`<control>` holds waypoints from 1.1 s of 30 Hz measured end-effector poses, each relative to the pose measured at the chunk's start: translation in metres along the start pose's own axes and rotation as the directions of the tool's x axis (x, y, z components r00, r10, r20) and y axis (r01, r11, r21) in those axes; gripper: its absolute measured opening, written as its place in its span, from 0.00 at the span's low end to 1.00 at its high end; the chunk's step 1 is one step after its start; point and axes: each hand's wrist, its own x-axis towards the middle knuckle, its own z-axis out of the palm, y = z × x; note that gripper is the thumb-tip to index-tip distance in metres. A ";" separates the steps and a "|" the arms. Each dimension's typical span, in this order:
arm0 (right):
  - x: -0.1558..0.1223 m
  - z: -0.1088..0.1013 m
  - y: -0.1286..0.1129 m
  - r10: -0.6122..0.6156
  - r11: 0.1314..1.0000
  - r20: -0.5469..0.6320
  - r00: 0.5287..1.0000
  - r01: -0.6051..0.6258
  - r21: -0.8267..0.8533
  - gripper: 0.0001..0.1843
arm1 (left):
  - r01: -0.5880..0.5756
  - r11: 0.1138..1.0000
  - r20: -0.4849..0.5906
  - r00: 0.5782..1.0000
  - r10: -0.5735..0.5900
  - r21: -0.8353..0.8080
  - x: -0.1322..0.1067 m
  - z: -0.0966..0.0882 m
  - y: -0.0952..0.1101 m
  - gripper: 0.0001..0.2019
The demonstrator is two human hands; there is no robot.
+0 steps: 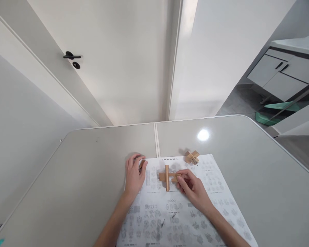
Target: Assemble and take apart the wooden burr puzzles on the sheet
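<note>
The left hand [134,175] rests palm down on the grey surface [92,171] at the left edge of a printed sheet [185,219], its fingers curled around a small wooden piece [142,163] that shows only partly at the fingertips, so the grip is closed on it. The right hand [192,187] lies on the sheet a little to the right, thumb and forefinger pinched on the right end of a wooden cross assembly [168,177], which lies flat on the paper between the 2 hands; 1 bar of it runs toward the person and away, and a shorter bar crosses it sideways into the right fingers. Further back, near the sheet's top right edge, a small assembled wooden block puzzle [192,157] sits apart from both hands, touching nothing but the paper. The sheet is covered with rows of small printed diagrams, with 2 dark check marks [167,219] among them close to the person. The surface has a seam [157,140] running away from the person, just behind the sheet. Beyond the surface stands a white door with a black handle [71,56], and at the far right grey cabinets [283,73] with a green dustpan [267,118] on the floor below them.
</note>
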 end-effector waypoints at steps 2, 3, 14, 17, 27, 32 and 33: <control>0.001 -0.003 0.000 0.002 1.000 0.004 1.000 -0.002 0.007 0.22 | -0.011 1.000 0.004 1.000 0.011 -0.003 -0.001 -0.002 -0.001 0.10; 0.001 -0.004 0.000 0.001 1.000 0.006 1.000 -0.001 0.012 0.22 | -0.018 1.000 0.010 1.000 0.018 -0.007 -0.002 -0.003 -0.002 0.10; 0.006 -0.013 -0.004 -0.007 0.999 0.042 0.999 0.005 0.036 0.22 | -0.035 0.998 -0.040 0.999 0.037 0.042 -0.008 -0.015 0.000 0.10; 0.005 -0.010 -0.005 -0.007 0.999 0.035 0.999 0.005 0.041 0.23 | -0.145 0.989 -0.044 0.989 0.144 -0.017 -0.011 -0.019 0.008 0.08; -0.005 0.002 -0.014 -0.015 0.989 0.088 0.996 0.001 0.149 0.19 | -0.239 0.911 0.417 0.830 0.371 -0.336 -0.020 -0.032 0.052 0.65; -0.006 0.004 -0.011 0.001 0.977 0.135 0.991 -0.030 0.213 0.18 | -0.161 0.930 0.463 0.831 0.308 -0.330 -0.028 -0.034 0.056 0.54; -0.006 0.004 -0.011 0.001 0.976 0.145 0.989 -0.033 0.216 0.18 | -0.160 0.931 0.456 0.837 0.303 -0.327 -0.030 -0.034 0.054 0.52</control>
